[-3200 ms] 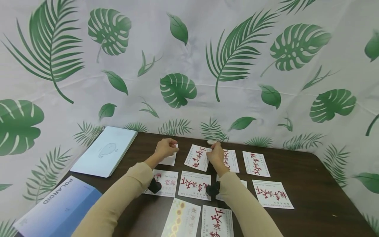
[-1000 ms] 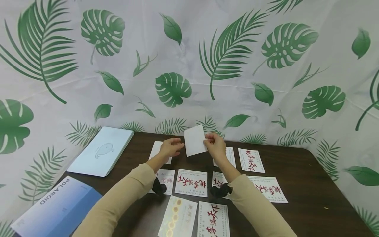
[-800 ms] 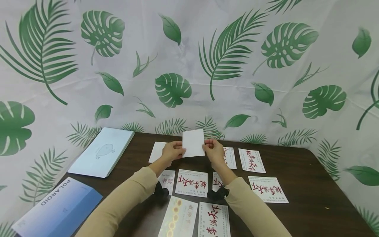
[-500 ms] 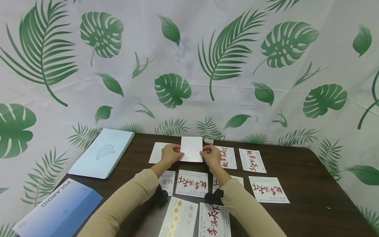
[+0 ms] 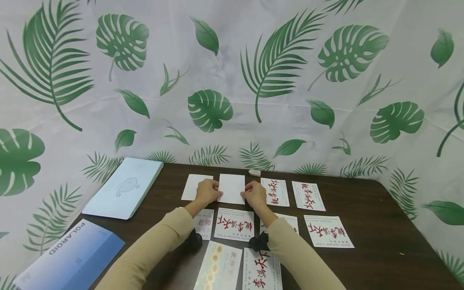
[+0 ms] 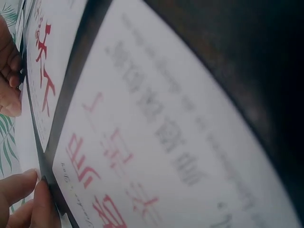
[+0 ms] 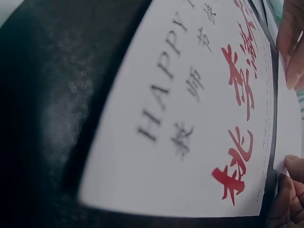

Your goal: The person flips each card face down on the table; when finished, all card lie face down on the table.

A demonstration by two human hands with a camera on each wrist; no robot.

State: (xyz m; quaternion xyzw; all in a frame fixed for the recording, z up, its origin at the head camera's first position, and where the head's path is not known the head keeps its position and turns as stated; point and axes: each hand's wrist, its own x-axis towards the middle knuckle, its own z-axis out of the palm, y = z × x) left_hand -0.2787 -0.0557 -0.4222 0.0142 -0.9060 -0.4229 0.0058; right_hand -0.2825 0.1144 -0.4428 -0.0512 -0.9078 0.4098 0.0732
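Observation:
A blank white card (image 5: 232, 189) lies nearly flat at the back middle of the table, between both hands. My left hand (image 5: 208, 191) pinches its lower left corner between thumb and fingers. At the lower right corner my right hand (image 5: 255, 195) pinches it the same way. In the left wrist view the left hand (image 6: 28, 202) is at the card's edge, beyond a printed card. The right wrist view shows the right thumb (image 7: 295, 166) on top of the card with the fingers below its edge. Another blank card (image 5: 190, 187) lies to the left, partly behind the left hand.
Printed cards lie around: one at back right (image 5: 274, 192), another farther right (image 5: 309, 196), one in the middle row (image 5: 235, 224), a sunflower card (image 5: 217, 266) in front. A whale-print book (image 5: 127, 187) and a blue POLAROID box (image 5: 70, 257) are at left; a small white object (image 5: 255, 172) sits behind.
The card picked up from its printed side by my right hand has been turned blank side up. My left hand has since taken its other edge, and both hands have lowered it to the table.

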